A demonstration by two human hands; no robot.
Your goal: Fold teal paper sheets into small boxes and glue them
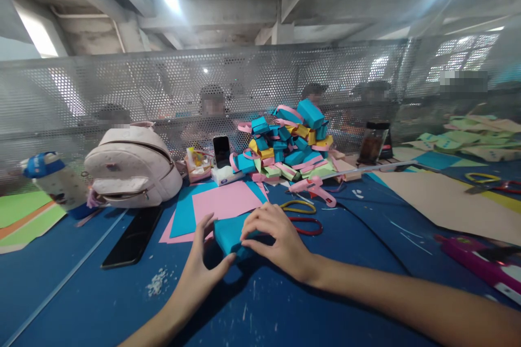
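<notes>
Between my two hands is a small blue paper box (230, 234), just above the blue tabletop. My left hand (205, 260) spans its left end, thumb at the near edge and fingers at the far side. The fingers of my right hand (274, 236) are bent over its right part, thumb and fingertips pressed together on it; they hide that end. Behind the box lie pink paper (228, 199) and blue paper (185, 217) sheets. Scissors with red and yellow handles (307, 226) lie by my right hand, partly covered by it. A pink glue gun (315, 190) rests beyond them.
A heap of folded paper boxes (285, 143) stands at the back against a perforated metal screen (171, 78). Left are a backpack (134, 165), a bottle (57, 181) and a black phone (132, 238). A black cable (372, 230), beige sheets (435, 200) and a magenta object (480, 263) lie right.
</notes>
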